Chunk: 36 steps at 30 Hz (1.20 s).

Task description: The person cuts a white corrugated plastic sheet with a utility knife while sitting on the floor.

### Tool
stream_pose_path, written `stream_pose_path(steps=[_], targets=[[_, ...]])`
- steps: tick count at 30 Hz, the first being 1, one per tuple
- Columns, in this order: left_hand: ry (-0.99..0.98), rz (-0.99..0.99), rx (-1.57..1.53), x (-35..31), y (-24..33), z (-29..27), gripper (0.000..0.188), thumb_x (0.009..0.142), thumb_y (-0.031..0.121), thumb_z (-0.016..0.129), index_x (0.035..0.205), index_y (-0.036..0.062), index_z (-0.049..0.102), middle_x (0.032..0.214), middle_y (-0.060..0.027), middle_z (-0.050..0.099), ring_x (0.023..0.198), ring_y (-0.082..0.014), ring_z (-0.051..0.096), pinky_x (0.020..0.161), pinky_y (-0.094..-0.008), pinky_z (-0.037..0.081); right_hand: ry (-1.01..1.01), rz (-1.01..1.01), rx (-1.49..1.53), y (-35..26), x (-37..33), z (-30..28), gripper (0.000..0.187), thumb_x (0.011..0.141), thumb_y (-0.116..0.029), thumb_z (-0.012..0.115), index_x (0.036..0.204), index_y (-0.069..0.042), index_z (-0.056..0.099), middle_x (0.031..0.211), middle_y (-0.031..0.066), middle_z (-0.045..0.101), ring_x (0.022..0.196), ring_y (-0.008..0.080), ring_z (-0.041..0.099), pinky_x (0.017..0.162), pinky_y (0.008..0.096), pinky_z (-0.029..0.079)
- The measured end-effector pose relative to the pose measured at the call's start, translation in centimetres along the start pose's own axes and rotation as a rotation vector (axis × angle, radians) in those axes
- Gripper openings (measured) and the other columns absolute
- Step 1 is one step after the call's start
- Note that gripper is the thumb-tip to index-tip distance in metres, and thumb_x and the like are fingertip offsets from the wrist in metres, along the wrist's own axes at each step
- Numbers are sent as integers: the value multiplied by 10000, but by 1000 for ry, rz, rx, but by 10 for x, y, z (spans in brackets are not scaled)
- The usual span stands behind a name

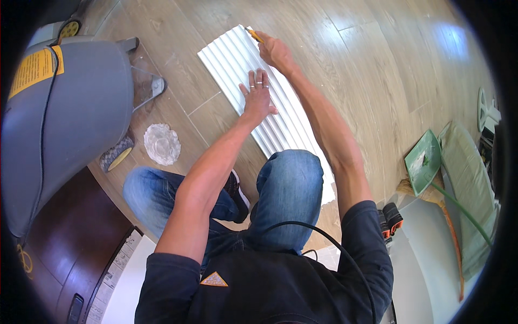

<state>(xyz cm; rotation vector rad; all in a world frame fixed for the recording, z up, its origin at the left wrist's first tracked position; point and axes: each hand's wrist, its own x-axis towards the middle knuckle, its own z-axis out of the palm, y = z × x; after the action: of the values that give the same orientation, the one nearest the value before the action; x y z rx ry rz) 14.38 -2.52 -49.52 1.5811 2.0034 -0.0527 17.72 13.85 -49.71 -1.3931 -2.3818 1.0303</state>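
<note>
A long white ribbed panel [226,56] lies slantwise on the wood-look floor, running from the far end back beside my raised knee. My left hand [259,96] rests flat on its ridges near the middle, fingers spread and two rings showing. At the panel's far right corner my right hand [275,53] is closed round a yellow utility knife [254,35]. The knife's tip points at the far edge of the panel; whether the blade touches it is too small to tell. The near end of the panel is partly hidden by my knee.
At left stands a large grey wheeled machine [89,97] with a cable across it. Close by lie a crumpled clear plastic piece [162,144] and a patterned roll [117,153]. On the right are a green dustpan [423,162], a broom [450,237] and black-orange gloves [392,218].
</note>
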Motion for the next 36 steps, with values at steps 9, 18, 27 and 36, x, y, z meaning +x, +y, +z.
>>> stream_pose_path(steps=[9,18,27,36], targets=[[-12,2,15,0,-1,2,1365,595,402,925,1561,-46,70,1640,-195,71,1515,-440,46,1089,-774,204,-49,8,-61,-16,-8,-14,400,916,-166,503,1304,-163,603,948,250,702,873,432,691,793,513,554],[3,-1,22,-1,3,-1,1355,600,410,924,1560,-47,84,1636,-187,101,1517,-433,48,1098,-751,217,-123,57,-38,14,-70,-30,418,914,-162,555,1332,-151,559,903,267,689,847,458,670,763,543,526],[-19,-26,45,-1,3,-3,1331,607,402,928,1555,-44,107,1630,-171,100,1517,-417,58,1098,-751,235,-118,41,-13,48,-166,-45,490,905,-105,557,1384,-199,528,819,270,662,760,470,645,692,557,503],[20,16,38,1,0,4,1323,619,429,915,1560,-34,109,1633,-162,97,1513,-420,72,1085,-756,245,-257,272,-54,59,-260,-78,498,915,-107,554,1399,-217,508,838,245,678,774,463,646,690,554,505]])
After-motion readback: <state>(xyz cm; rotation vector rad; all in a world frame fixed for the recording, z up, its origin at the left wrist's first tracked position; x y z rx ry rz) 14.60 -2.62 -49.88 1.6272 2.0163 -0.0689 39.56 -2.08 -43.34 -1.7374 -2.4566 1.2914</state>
